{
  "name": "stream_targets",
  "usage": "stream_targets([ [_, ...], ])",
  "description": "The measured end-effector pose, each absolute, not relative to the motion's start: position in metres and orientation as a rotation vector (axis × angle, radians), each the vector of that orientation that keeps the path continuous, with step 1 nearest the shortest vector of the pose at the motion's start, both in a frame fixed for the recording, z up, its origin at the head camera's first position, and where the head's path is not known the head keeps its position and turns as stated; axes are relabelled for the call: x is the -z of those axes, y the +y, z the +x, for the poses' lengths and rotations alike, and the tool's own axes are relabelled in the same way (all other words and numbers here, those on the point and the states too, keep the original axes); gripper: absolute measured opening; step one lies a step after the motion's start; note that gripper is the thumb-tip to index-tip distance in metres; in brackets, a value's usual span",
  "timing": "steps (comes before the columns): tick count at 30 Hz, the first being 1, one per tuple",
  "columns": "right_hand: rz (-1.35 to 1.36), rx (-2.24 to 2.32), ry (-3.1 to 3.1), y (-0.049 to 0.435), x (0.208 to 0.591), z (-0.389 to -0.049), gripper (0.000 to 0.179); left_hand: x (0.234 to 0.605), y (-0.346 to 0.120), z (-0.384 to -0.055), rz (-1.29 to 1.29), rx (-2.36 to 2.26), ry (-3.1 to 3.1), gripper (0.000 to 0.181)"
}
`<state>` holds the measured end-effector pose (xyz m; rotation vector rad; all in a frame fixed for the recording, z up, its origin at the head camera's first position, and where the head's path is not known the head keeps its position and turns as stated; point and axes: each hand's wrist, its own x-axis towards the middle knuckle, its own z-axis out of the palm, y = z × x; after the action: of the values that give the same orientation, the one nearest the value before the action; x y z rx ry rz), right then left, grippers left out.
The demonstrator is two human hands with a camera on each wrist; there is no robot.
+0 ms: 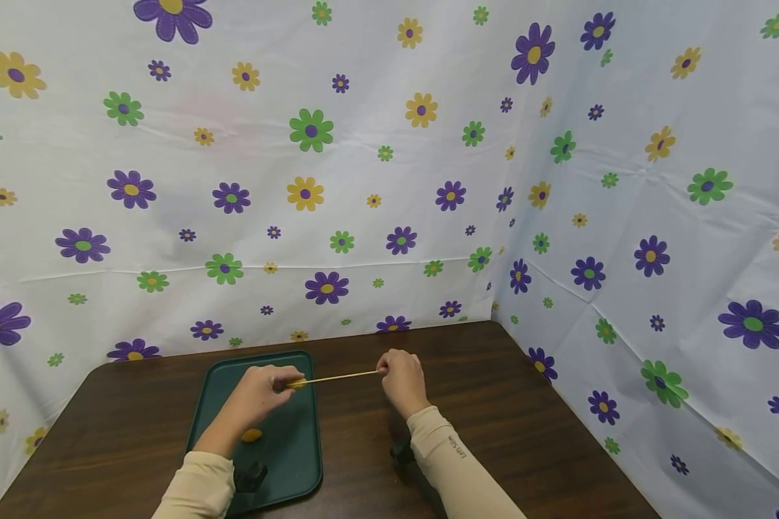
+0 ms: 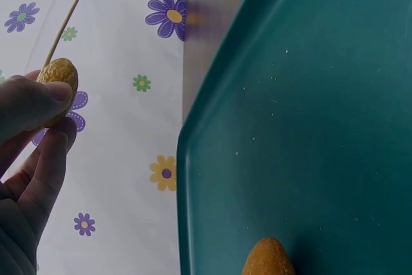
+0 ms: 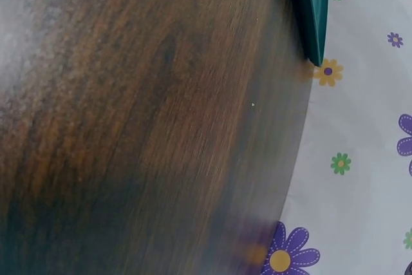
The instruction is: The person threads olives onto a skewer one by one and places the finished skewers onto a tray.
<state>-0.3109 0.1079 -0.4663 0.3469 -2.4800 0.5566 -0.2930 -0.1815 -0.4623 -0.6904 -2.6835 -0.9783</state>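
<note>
Between thumb and fingers, my left hand (image 1: 256, 395) pinches a golden-brown oval piece that looks like a fried croquette (image 2: 61, 72), held above the green tray. A thin wooden skewer (image 1: 344, 376) runs from that piece toward the right, one end meeting it. Curled fingers of my right hand (image 1: 402, 378) grip the skewer's other end, over the table right of the tray. Whether the tip is inside the piece cannot be told. A second golden-brown piece (image 1: 252, 435) lies on the tray, seen also low in the left wrist view. The right wrist view does not show the right hand.
The dark green tray (image 1: 301, 461) with a raised rim lies on the left part of a brown wooden table (image 1: 480, 404). Pale crumbs speckle the tray. Flower-print cloth (image 1: 363, 158) hangs behind the table and along its right side.
</note>
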Motion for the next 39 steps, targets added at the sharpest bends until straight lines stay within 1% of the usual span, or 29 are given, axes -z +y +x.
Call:
stream_targets([
  [13, 0.345, -0.555, -2.487, 0.1050, 0.4655, -0.3109, 0.021, 0.4636, -0.1797, -0.2932, -0.709, 0.998, -2.681, 0.028],
  [24, 0.352, -0.554, -2.506, 0.1027, 0.4688, -0.3145, 0.018, 0.4636, -0.1807, -0.2947, -0.714, 0.998, -2.686, 0.027],
  [34, 0.350, -0.571, -2.502, 0.1005, 0.4676, -0.3125, 0.025, 0.4633, -0.1784, -0.2942, -0.696, 1.017, -2.696, 0.028],
  [39, 0.344, -0.586, -2.517, 0.0991, 0.4660, -0.3113, 0.023, 0.4623, -0.1776, -0.2939, -0.699, 1.006, -2.700, 0.028],
])
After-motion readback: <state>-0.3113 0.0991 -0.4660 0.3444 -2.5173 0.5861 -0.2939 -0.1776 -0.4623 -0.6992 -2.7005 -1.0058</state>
